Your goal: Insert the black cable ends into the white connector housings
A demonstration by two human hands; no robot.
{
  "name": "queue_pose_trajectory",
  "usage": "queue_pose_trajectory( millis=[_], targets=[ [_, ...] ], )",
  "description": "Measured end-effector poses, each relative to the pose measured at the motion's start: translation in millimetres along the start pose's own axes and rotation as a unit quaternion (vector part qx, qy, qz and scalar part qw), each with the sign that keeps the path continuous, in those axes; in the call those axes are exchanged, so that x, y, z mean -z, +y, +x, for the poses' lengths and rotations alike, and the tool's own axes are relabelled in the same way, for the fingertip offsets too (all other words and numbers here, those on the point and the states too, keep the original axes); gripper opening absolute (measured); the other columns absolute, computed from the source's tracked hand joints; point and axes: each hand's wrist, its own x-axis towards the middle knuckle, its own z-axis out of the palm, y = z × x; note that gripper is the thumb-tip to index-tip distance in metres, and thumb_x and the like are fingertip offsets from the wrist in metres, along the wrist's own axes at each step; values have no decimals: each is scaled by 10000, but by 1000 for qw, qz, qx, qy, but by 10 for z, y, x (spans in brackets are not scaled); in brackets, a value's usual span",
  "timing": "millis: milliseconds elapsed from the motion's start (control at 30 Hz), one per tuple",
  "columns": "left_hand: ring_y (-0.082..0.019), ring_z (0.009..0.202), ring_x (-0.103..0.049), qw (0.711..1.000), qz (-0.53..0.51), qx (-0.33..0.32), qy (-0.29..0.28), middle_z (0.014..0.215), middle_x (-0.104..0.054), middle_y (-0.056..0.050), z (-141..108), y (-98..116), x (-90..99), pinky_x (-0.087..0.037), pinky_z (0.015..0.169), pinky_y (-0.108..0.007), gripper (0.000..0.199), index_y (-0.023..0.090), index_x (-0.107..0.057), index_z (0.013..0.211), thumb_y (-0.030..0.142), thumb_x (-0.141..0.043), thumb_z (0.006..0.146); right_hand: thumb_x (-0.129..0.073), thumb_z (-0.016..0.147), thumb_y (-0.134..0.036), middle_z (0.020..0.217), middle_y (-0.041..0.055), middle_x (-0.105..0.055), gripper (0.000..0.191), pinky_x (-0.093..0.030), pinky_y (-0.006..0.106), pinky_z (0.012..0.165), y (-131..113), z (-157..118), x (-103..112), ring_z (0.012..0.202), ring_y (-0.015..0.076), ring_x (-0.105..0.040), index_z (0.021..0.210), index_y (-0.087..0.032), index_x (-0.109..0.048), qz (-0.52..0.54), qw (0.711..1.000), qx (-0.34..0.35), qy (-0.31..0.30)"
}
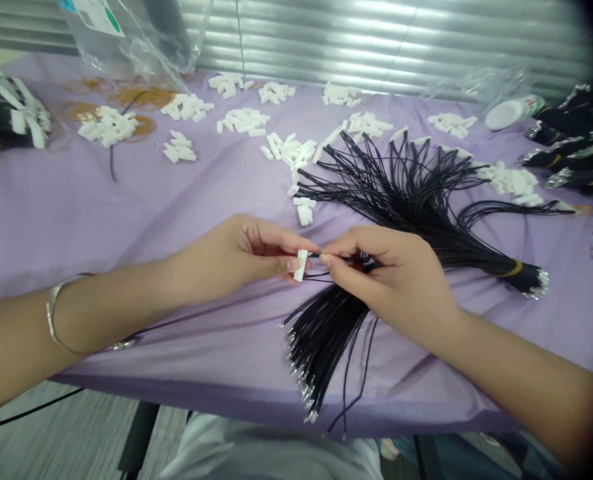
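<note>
Between the thumb and fingers of my left hand [256, 253] is a small white connector housing [301, 265], held upright. My right hand [391, 273] pinches a thin black wire [315, 255] close to its tip, which meets the housing's right side; I cannot tell how deep the tip sits. Another black wire also runs from the housing's lower end toward my right hand. Just below my right hand, a bundle of black wires [326, 333] fans out with bare metal terminals at its ends. Behind that hand spreads a larger black wire bundle [426, 213] with white housings on many ends.
Several piles of white housings [243, 121] lie across the purple cloth [176, 200]. Rubber bands [151, 95] and a plastic bag [136, 40] are at the back left. More wire bundles [571, 160] and a white round container [509, 115] stand at the right. Window blinds rise behind.
</note>
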Motion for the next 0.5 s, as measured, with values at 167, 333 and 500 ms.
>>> queue_pose_trajectory(
  millis=[167,333,500],
  targets=[
    [-98,711,-661,999,-40,15,-10,767,-723,20,3,-30,19,-512,715,-162,184,229,-733,885,162,-675,724,-599,762,-129,675,-15,-653,79,-410,173,532,19,13,-3,592,71,-550,725,-149,-666,43,999,-24,-4],
    [-113,730,-675,990,-134,51,7,802,-728,-7,13,-43,8,-527,682,-154,131,215,-731,849,197,-685,728,-603,770,-138,729,-13,-679,82,-437,166,555,35,32,-32,631,75,-585,748,-156,-679,77,996,-34,-5],
    [-72,594,-648,988,-147,46,19,664,-706,16,2,-15,-12,-511,578,-103,56,177,-713,715,126,-702,697,-601,782,-146,722,-11,-667,77,-442,144,599,30,17,-50,653,59,-579,748,-136,-669,109,994,-20,-11]
  ],
)
